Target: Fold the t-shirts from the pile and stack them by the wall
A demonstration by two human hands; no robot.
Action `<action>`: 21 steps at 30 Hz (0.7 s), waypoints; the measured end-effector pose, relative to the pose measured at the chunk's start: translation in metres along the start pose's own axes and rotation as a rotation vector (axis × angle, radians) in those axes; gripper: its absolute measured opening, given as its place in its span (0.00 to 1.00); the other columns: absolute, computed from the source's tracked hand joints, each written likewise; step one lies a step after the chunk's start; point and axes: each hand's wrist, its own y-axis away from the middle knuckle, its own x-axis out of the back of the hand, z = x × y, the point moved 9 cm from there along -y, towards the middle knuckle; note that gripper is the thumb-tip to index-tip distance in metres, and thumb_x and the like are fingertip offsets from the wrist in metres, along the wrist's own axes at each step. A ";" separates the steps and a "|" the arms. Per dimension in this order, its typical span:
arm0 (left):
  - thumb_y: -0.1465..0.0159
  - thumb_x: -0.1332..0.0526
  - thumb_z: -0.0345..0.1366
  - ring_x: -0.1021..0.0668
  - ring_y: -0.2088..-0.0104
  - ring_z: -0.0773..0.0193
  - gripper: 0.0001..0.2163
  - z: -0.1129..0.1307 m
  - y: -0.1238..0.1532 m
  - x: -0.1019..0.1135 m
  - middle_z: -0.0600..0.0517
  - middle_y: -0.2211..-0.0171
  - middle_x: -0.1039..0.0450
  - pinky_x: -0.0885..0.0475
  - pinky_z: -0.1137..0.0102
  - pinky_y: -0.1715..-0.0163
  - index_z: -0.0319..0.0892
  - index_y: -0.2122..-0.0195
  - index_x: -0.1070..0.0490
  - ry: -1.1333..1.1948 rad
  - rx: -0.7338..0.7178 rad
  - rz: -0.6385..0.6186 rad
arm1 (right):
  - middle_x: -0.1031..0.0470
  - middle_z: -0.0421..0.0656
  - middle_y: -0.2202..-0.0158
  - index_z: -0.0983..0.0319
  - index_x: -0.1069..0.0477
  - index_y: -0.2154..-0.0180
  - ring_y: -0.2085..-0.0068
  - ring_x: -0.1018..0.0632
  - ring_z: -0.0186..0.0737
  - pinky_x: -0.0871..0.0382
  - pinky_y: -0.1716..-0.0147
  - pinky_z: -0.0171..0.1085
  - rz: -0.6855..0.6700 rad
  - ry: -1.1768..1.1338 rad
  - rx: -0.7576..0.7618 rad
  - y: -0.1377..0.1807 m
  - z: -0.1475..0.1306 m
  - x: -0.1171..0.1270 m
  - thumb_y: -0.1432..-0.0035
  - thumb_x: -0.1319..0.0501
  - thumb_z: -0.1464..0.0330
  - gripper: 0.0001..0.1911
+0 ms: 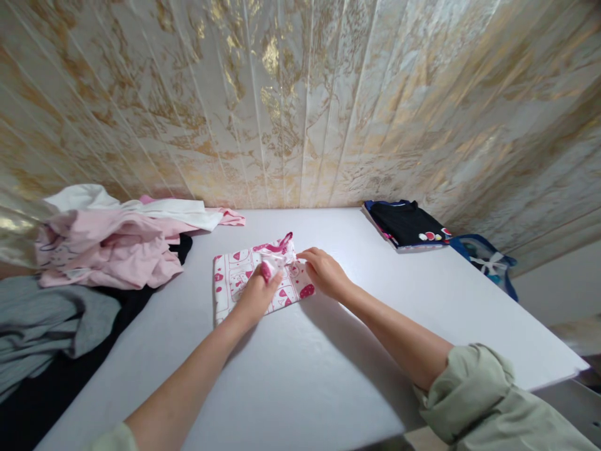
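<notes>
A small white garment with a pink and red print point(235, 279) lies folded flat in the middle of the white table point(300, 376). My left hand point(257, 294) rests on it, thumb and fingers pinching a bunched pink-edged part of the cloth. Just to the right, my right hand point(323, 272) presses on the garment's right edge with its fingers curled onto the fabric.
A loose heap of pink, white, grey and black clothes point(98, 250) covers the table's left side. A folded black garment point(406, 224) lies at the back right by the marbled wall. A blue bag point(488, 260) sits past the table's right edge.
</notes>
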 end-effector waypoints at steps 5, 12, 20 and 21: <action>0.41 0.37 0.40 0.44 0.33 0.48 0.31 0.014 0.024 -0.045 0.41 0.34 0.44 0.57 0.46 0.35 0.45 0.36 0.43 -0.876 -0.440 -0.218 | 0.21 0.44 0.59 0.60 0.31 0.47 0.58 0.22 0.38 0.32 0.57 0.36 0.017 -0.285 -0.268 0.009 0.028 0.010 0.33 0.52 0.69 0.18; 0.36 0.42 0.34 0.37 0.37 0.50 0.19 0.013 0.040 -0.024 0.43 0.38 0.38 0.46 0.49 0.38 0.46 0.44 0.34 -1.034 -0.531 -0.253 | 0.23 0.43 0.60 0.59 0.38 0.41 0.62 0.23 0.39 0.34 0.63 0.35 -0.099 -0.082 -0.252 0.034 0.016 -0.001 0.38 0.43 0.65 0.24; 0.35 0.45 0.32 0.30 0.46 0.53 0.04 0.019 0.059 0.012 0.46 0.48 0.30 0.35 0.55 0.46 0.45 0.61 0.32 -0.929 -0.560 -0.218 | 0.30 0.47 0.50 0.57 0.40 0.40 0.59 0.24 0.41 0.34 0.65 0.37 -0.087 0.114 -0.227 0.046 -0.003 0.008 0.37 0.42 0.67 0.24; 0.35 0.45 0.34 0.30 0.46 0.53 0.04 0.018 0.061 0.016 0.46 0.48 0.31 0.35 0.56 0.46 0.45 0.61 0.32 -0.932 -0.551 -0.213 | 0.30 0.47 0.51 0.57 0.39 0.42 0.60 0.24 0.40 0.35 0.65 0.36 -0.079 0.118 -0.214 0.047 -0.006 0.010 0.37 0.42 0.67 0.22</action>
